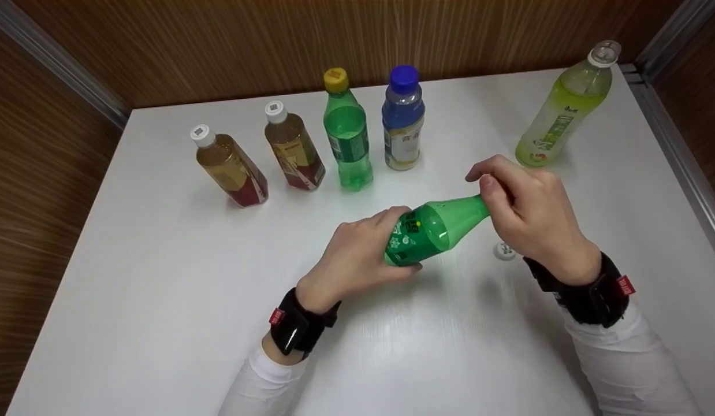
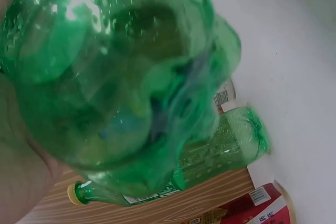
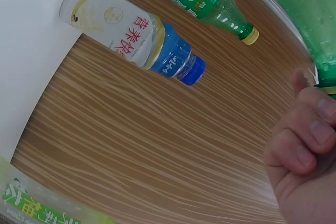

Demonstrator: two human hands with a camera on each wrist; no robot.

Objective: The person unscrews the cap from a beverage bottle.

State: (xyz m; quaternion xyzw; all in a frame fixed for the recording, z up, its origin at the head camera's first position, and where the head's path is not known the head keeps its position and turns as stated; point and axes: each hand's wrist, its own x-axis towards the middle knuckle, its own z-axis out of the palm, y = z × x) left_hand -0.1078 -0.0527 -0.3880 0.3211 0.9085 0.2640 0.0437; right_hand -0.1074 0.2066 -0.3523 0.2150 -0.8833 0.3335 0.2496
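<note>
- Two brown tea bottles [image 1: 230, 167] [image 1: 294, 151], each with a white cap, are standing at the far left of the row on the white table [image 1: 161, 277], just beside each other.
- A yellow-capped green bottle [image 1: 347, 132] is standing upright next in the row; the left wrist view is showing it [image 2: 210, 166] behind the base of the held bottle.
- A blue-capped bottle [image 1: 402, 118] with a pale label is standing just right of it; the right wrist view is showing it [image 3: 131, 38] against the wood-grain wall [image 3: 157, 145].
- The left hand [image 1: 357, 257] is gripping the green bottle [image 1: 429, 231] round its lower body, fingers curled over the label. The bottle is lying tilted above the middle of the table, neck pointing up and to the right; its moulded base [image 2: 115, 77] is filling the left wrist view.
- The right hand [image 1: 528, 211] is closing round the neck end of the green bottle, fingers curled over it; the cap itself is hidden under the fingers [image 3: 310, 129].
- A small white cap [image 1: 504, 250] is lying on the table just below the right hand, beside the wrist strap [image 1: 588, 294].
- A light green bottle [image 1: 565, 107] with a clear cap is standing alone at the far right corner, well apart from the row.
</note>
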